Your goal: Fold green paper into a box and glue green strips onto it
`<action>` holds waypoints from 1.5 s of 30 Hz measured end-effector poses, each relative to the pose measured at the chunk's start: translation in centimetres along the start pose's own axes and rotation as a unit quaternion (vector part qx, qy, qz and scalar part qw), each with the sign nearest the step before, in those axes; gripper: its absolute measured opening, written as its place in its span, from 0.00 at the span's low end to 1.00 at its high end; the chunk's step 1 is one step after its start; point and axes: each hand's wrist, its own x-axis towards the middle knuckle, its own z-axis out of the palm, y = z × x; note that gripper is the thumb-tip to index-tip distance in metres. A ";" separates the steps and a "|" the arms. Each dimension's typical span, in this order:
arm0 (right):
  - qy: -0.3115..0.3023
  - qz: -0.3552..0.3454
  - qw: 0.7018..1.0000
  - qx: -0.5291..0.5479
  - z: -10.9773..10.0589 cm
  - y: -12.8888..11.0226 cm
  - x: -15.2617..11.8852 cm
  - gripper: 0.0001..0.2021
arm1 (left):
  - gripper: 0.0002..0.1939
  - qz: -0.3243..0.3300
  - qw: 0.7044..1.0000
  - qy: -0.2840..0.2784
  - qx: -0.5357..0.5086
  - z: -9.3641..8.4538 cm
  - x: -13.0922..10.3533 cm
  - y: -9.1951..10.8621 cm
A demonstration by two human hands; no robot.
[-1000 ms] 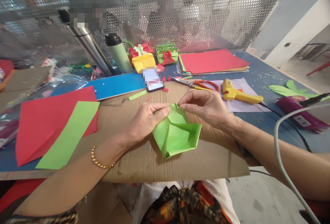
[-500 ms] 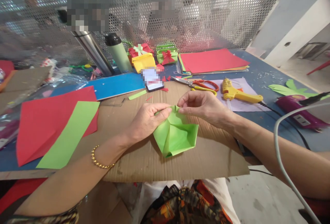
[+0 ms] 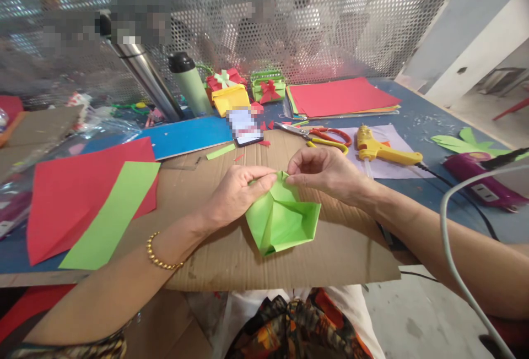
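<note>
A folded green paper box (image 3: 289, 224) sits over the cardboard sheet (image 3: 198, 260), its open side turned toward me. My left hand (image 3: 239, 194) pinches its far left edge between thumb and fingers. At the far edge, close to the left fingertips, my right hand (image 3: 326, 172) pinches the paper with thumb and forefinger. Small creases show between the two sets of fingertips. The fingers cover part of the box's far side.
Scissors (image 3: 326, 137), a yellow glue gun (image 3: 384, 152) and a phone (image 3: 246, 128) lie beyond my hands. Red paper (image 3: 91, 183) with a green strip (image 3: 111, 216) is at left. A purple power socket (image 3: 479, 180) and a white cable (image 3: 444, 221) are at right.
Both hands keep their pinch on the green paper box. Its near right part has shifted very slightly to the right and toward me.
</note>
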 end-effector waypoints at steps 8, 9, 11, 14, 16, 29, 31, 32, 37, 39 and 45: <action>-0.020 0.001 1.000 -0.010 -0.1 -0.1 0.1 0.19 | 0.18 0.003 1.000 -0.005 0.012 0.0 0.1 0.2; -0.021 0.000 1.000 -0.012 -0.1 -0.1 0.1 0.19 | 0.18 0.002 1.000 -0.005 0.015 0.0 0.0 0.3; -0.025 0.000 1.000 -0.014 -0.1 -0.2 0.1 0.19 | 0.18 0.000 1.000 -0.006 0.019 0.0 0.0 0.4; -0.028 0.004 1.000 -0.013 -0.1 -0.2 0.0 0.18 | 0.19 -0.006 1.000 -0.008 0.022 -0.1 0.0 0.5; -0.024 0.006 1.000 -0.011 -0.1 -0.2 0.0 0.18 | 0.18 -0.002 0.999 -0.005 0.037 -0.1 0.0 0.5; -0.037 0.017 0.999 -0.021 -0.1 0.0 0.0 0.16 | 0.15 -0.012 0.999 -0.005 0.045 0.0 0.1 0.5; -0.034 0.019 0.999 -0.029 -0.2 -0.1 0.0 0.14 | 0.15 -0.021 0.999 -0.009 0.033 0.0 0.1 0.5; -0.032 0.020 0.999 -0.035 -0.2 -0.1 0.0 0.13 | 0.15 -0.026 0.999 -0.011 0.027 0.0 0.1 0.4; -0.025 0.028 0.998 -0.047 -0.1 -0.4 -0.2 0.10 | 0.17 -0.032 0.999 -0.014 0.015 0.0 0.3 0.0; -0.026 0.027 0.998 -0.045 0.0 -0.5 -0.2 0.10 | 0.19 -0.027 0.999 -0.013 0.013 0.0 0.3 -0.1; -0.042 0.009 0.998 -0.046 -0.1 -0.4 -0.2 0.08 | 0.19 0.004 0.998 -0.007 0.056 0.0 0.4 0.2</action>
